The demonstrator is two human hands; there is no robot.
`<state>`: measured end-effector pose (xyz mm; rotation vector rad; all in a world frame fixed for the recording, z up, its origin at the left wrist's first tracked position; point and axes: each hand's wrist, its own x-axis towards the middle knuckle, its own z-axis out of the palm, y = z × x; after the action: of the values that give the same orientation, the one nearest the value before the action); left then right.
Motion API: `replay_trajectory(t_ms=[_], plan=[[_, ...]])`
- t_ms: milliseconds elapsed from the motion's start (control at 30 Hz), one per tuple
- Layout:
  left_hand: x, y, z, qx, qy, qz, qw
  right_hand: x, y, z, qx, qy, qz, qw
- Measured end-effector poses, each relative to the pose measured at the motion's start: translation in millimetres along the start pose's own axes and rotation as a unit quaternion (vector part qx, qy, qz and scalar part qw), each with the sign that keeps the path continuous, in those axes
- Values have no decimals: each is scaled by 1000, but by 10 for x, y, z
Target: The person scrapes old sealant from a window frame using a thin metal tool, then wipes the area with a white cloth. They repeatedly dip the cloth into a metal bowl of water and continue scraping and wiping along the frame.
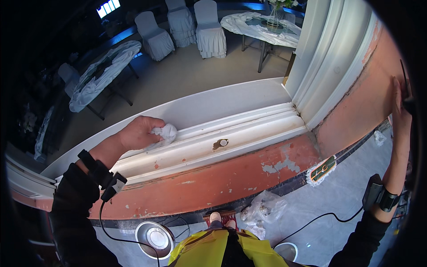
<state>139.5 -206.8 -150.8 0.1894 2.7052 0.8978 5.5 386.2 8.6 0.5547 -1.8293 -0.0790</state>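
Note:
My left hand is closed round a crumpled white cloth. It presses the cloth onto the white window track at the left part of the opening. A round white piece with a brown stain beside it lies in the track. At the far right my right hand leans against the orange wall, its visible fingers stretched upward; part of it falls in the dark rim of the picture. Dark bands with cables sit on both wrists.
Below the peeling orange ledge, a metal basin, a clear plastic bag, a white bucket and a mop head are on the grey floor. Beyond the opening stand cloth-draped tables and covered chairs.

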Motion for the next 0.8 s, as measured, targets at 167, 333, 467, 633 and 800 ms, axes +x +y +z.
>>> replay_trajectory(t_ms=[167,333,467,633,800], plan=[[618,561,264,186,38,79,979,-5,-244,-92,-107,-5,100,989],[1312,1269,640,180,81,57,979,145,-452,-181,-92,-42,112,989],[1404,1315,698,162,87,58,981,109,-551,-224,-83,-12,92,992],[871,773,367,156,36,29,987,91,-488,-229,-99,-40,95,990],[-125,180,-97,194,9,-84,977,113,-446,-181,-58,-33,127,990]])
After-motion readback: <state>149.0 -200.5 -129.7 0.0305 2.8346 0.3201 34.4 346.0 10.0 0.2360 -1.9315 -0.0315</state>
